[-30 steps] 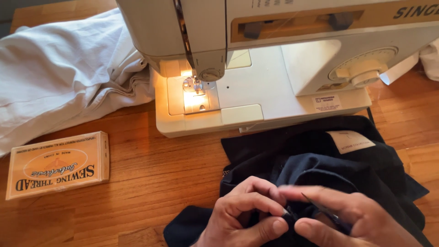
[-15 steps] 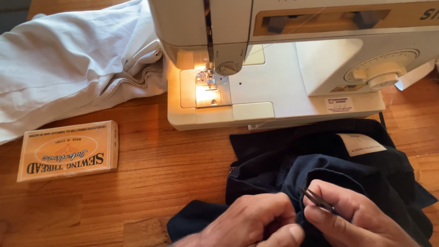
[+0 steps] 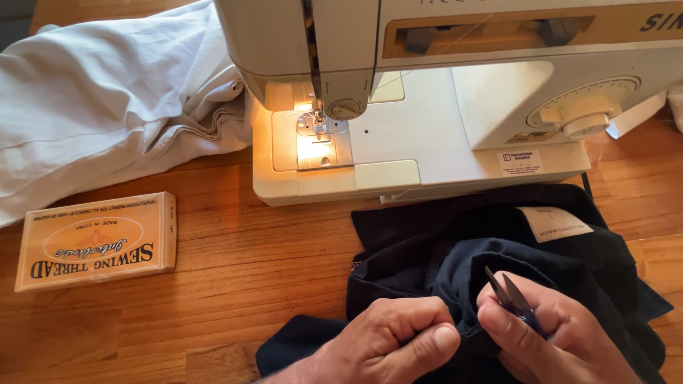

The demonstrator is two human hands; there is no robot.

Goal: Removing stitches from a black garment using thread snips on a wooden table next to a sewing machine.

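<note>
Both hands grip: left hand (image 3: 395, 338) pinches the soft, limp dark cloth (image 3: 455, 249) at a fold, right hand (image 3: 555, 334) closed on light snips (image 3: 509, 295).

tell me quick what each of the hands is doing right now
Left hand: closed, pinching the dark navy garment.
Right hand: closed on small thread snips, blades at the fabric.
</note>
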